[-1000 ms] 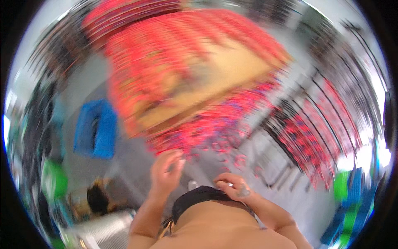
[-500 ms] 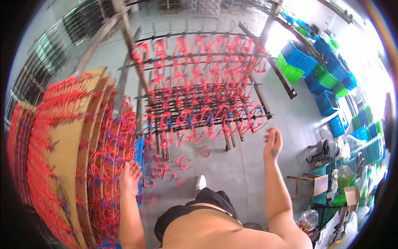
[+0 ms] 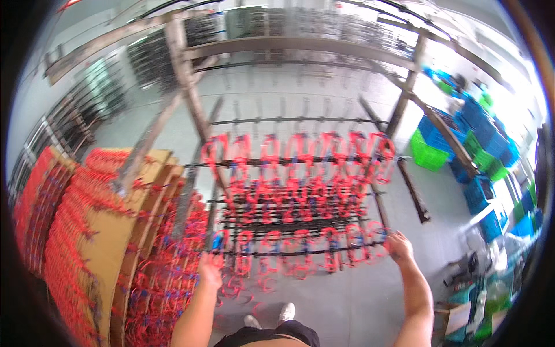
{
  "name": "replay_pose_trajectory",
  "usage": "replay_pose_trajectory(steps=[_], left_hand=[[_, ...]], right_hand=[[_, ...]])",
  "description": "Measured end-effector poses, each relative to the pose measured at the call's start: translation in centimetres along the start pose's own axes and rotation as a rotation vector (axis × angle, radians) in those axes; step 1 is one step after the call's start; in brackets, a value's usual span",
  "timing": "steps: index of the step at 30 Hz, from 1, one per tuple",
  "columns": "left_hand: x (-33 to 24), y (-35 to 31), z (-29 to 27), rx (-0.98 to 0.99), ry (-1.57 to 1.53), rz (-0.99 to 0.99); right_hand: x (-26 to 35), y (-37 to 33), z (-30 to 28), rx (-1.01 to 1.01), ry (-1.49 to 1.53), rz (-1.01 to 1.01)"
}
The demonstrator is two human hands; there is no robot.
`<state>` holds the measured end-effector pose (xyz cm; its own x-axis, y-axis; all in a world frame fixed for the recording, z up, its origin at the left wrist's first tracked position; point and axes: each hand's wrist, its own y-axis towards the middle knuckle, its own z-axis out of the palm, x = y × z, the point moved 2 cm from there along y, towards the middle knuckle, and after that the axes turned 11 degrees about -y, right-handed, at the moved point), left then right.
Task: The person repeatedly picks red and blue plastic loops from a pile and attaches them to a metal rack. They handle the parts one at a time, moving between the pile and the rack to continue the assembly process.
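A black bar (image 3: pixel 315 253), hung with red loop-shaped pieces (image 3: pixel 303 240) that carry bits of blue, runs across the low front of a rack. At its left end is my left hand (image 3: pixel 210 270), its fingers smeared by motion and close to a blue patch; whether they grip the bar is unclear. My right hand (image 3: pixel 400 247) is at the other end, fingers curled in around the bar's tip. Behind and above, further bars (image 3: pixel 277 162) hold more rows of the same red loops.
Tan boards (image 3: pixel 110 231) covered in red pieces stand stacked at left. Metal posts (image 3: pixel 399 110) and a crossbeam (image 3: pixel 300 45) frame the rack. Blue crates (image 3: pixel 442 136) and green crates (image 3: pixel 428 151) are piled at right. Loose red loops lie on the floor near my feet.
My hands have come from apart in the air to the two ends of the low front bar. I am nearer the rack, and my view has tilted up, showing more of its frame.
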<state>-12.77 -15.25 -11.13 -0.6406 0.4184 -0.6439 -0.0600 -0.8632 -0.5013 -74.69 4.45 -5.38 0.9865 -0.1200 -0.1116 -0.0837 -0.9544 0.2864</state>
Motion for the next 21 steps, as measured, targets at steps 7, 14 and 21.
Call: replay_pose_trajectory(steps=[7,14,21], left_hand=[[-9.2,-9.3,19.1,0.536,0.184,0.443],[-26.4,-4.1,32.4,0.706,0.011,0.649],[-27.5,2.1,32.3,0.554,-0.213,0.512]], right_hand=[[0.3,-12.2,-7.3,-0.203,0.345,0.508],[4.9,-1.6,-24.0,-0.402,-0.04,0.368],[1.1,13.0,-35.3,-0.477,-0.433,0.097]])
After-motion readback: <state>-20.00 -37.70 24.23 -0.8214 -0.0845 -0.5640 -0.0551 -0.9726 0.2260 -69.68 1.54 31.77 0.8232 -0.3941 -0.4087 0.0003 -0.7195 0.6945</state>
